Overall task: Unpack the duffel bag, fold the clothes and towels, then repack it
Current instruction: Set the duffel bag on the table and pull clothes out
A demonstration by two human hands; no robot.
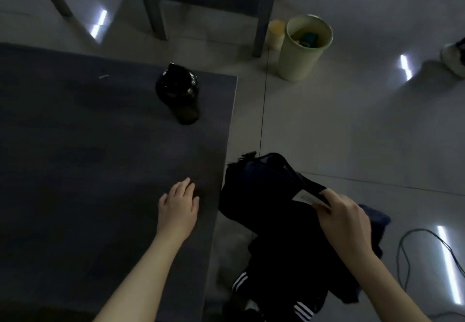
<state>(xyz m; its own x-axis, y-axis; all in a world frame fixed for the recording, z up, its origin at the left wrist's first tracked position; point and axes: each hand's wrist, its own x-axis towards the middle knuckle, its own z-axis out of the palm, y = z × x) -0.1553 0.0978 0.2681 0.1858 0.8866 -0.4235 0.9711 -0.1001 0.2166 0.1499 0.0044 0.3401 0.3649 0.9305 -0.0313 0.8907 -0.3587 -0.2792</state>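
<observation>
A: Step?
B: Unpacking, and early, I'd judge. Bag (251, 186) sits on the floor just off the table's (100, 145) right edge, mouth open, dark stuff bulging out. No folded piles on the table.

A: Hands?
B: Right hand (344, 218) is off the table's right side at the bag mouth, fingers curled and pinching dark fabric (312, 186). Bag rim or a garment, can't tell, too dark. Left hand (178, 208) lies flat on the table near its right edge, fingers straight, holding nothing.

A: Next move?
B: Probably lift that fabric clear and bring it over the table edge to lay it flat. It's limp cloth and may snag on the rim, so the left hand may have to steady the bag.

A: Any text?
B: White label (305, 198) beside the right fingers, print unreadable. White stripes (240, 284) on black cloth below the bag, no logo visible. Could be the person's own trousers, unsure.

A: Other items?
B: Black cap (178, 92) on the table near its far right corner. Blue cloth (377, 217) behind the right hand. Green bin (302, 52) on the floor beyond the table, cable (405, 246) on the floor well right of it.
</observation>
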